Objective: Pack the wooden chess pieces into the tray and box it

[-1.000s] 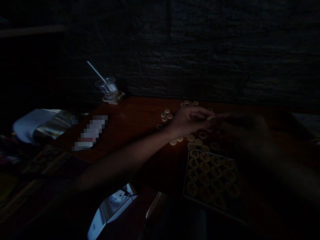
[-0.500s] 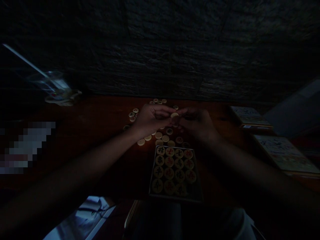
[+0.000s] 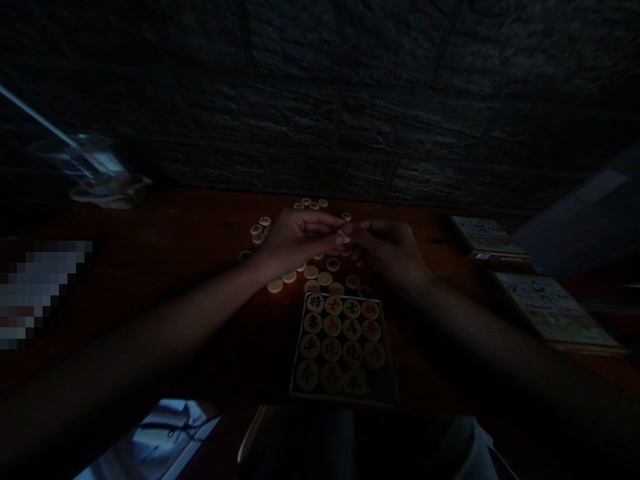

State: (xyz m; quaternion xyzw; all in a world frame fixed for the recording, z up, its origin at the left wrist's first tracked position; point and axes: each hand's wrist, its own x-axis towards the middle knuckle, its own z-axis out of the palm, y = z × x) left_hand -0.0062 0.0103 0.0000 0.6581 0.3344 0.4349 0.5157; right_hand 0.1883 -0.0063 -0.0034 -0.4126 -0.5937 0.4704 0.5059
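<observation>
The scene is very dark. My left hand [image 3: 295,237] and my right hand [image 3: 387,247] meet above a wooden table [image 3: 190,247], fingertips pinched together on one pale round game piece [image 3: 343,237]. Below the hands lies a shallow box [image 3: 295,393] filled with rows of round pieces marked in red and black. Several loose round pieces [image 3: 320,277] lie on the table between the box and the hands, with more [image 3: 260,229] farther back.
A clear plastic cup [image 3: 95,163] with a straw stands at the back left near a dark stone wall. Two flat printed boards [image 3: 553,303] lie at the right. A pale bluish object [image 3: 150,440] sits at the near left edge.
The view swung right, so the cup moved far left. My right hand came in to meet the left, and both now pinch the piece the left hand held.
</observation>
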